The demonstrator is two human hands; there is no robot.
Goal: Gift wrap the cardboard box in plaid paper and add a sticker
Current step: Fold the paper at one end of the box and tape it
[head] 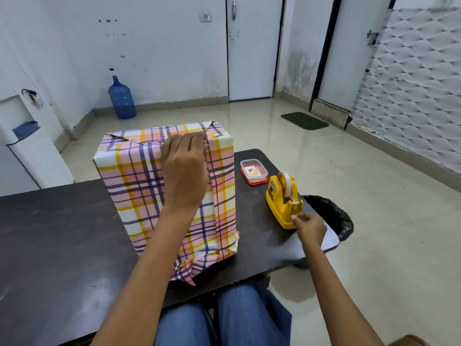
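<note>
Possibly plaid paper (pixel 139 186) seam gets released if left hand (pixel 184 171), fingers together pressing it, slips while tape (pixel 287 184) is pinched by right hand (pixel 310 227).

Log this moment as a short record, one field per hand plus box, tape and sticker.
left hand: pressing the plaid paper seam on top of the box
right hand: pinching the tape end at the yellow dispenser cutter
box: on the dark table, far end folded, near end flaps loose
sticker: in the small red-based container, not yet on the box
</note>
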